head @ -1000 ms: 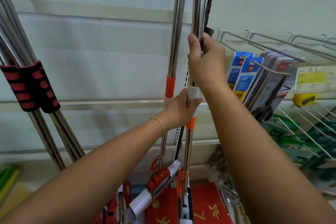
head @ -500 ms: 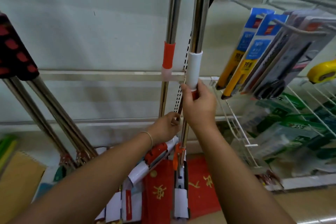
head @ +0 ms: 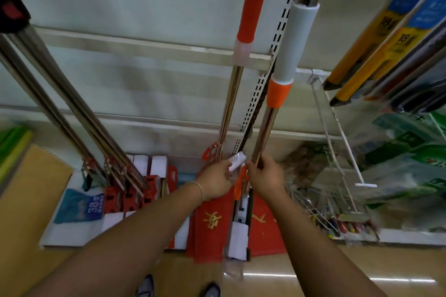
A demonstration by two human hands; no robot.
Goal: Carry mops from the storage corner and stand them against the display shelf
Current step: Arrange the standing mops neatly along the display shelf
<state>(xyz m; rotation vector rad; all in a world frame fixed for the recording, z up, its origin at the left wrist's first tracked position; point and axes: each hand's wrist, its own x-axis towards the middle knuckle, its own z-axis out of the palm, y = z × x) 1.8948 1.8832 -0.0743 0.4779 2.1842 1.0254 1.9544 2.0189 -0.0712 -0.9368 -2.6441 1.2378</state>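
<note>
Two steel-handled mops lean against the pale display shelf (head: 135,72). The right mop (head: 282,65) has a grey sleeve above an orange collar; my right hand (head: 266,176) grips its lower pole. The left mop (head: 247,19) has an orange sleeve. My left hand (head: 216,182) pinches a white wrapped part (head: 237,160) near that mop's orange lever. Both mop heads, in white and red packaging (head: 237,236), stand on the floor below my hands.
Several more steel mop poles (head: 72,108) lean at the left, their red and white heads on the floor. A wire rack (head: 337,152) with hanging blue and yellow packets (head: 376,38) juts out on the right. A brown cardboard sheet (head: 26,200) lies at the left. My shoes show below.
Both hands have slid down the poles from near the coloured sleeves to the lower ends by the levers. The view has tilted down towards the floor.
</note>
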